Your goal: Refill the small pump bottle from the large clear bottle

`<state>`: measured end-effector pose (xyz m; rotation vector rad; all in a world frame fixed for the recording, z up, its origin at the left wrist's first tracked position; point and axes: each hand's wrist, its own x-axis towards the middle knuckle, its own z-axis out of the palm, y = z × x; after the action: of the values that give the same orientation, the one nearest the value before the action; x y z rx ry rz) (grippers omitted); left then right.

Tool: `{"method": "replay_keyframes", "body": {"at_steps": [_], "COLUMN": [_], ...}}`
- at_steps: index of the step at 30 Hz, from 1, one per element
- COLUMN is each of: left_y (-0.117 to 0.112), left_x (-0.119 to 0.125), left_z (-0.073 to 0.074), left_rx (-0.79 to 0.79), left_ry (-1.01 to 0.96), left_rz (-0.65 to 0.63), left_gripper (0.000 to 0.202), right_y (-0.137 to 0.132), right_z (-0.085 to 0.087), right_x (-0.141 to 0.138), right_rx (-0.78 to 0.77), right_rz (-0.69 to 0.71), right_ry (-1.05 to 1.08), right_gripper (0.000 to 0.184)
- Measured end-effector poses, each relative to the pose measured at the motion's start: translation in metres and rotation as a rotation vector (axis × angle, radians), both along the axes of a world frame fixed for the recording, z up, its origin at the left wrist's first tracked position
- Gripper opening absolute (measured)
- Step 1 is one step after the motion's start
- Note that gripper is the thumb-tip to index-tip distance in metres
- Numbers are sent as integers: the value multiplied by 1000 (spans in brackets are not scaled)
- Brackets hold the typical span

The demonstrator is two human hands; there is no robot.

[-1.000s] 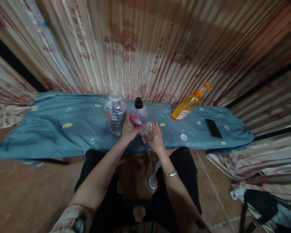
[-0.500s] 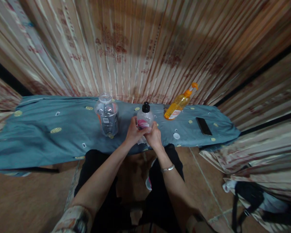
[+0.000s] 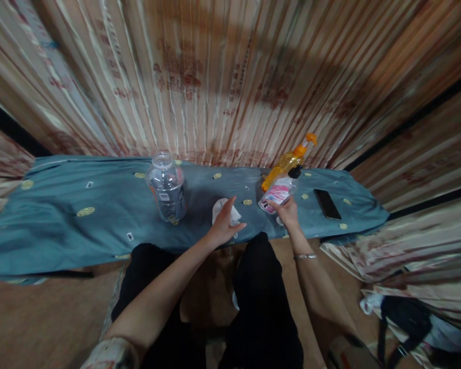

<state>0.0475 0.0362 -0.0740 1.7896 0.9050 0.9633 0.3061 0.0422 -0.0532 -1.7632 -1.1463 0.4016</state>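
Observation:
My right hand [image 3: 287, 211] grips the lower part of a clear bottle [image 3: 278, 193] with a pink label and a black cap. The bottle stands on the blue-green cloth, just in front of an orange pump bottle [image 3: 286, 166] that it partly covers. Over a crumpled white tissue [image 3: 219, 207] is my left hand [image 3: 223, 225], its thumb and fingers spread apart with nothing between them. Whether those fingers touch the tissue I cannot tell. To the left, a large clear plastic bottle [image 3: 167, 189] stands upright without a cap.
A blue-green patterned cloth [image 3: 61, 205] covers the long narrow surface. Toward its right end lies a black phone [image 3: 327, 204]. Pleated curtains [image 3: 207, 92] hang behind and at both sides. A black-strapped bag [image 3: 405, 318] rests at the lower right.
The black-capped bottle has moved right, from between both hands to beside the orange pump bottle. My left hand has let go of it and opened. The tissue now shows plainly.

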Motion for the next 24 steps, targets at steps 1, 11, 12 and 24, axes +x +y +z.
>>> {"method": "replay_keyframes", "body": {"at_steps": [1,11,12,24], "left_y": [0,-8,-9,-26], "left_x": [-2,-20,-23,-50], "left_z": [-1,-1,1,13], "left_rx": [3,24,26,-3], "left_ry": [9,52,53,29], "left_rz": [-1,15,15,81], "left_gripper": [89,88,86,69], "right_y": [2,7,7,23], "right_z": [-2,4,7,14], "right_x": [6,54,59,94], "right_rx": [-6,-112,-144,-358], "right_rz": [-7,217,248,350], "right_ry": [18,149,144,13], "right_gripper": [64,57,56,35]}}
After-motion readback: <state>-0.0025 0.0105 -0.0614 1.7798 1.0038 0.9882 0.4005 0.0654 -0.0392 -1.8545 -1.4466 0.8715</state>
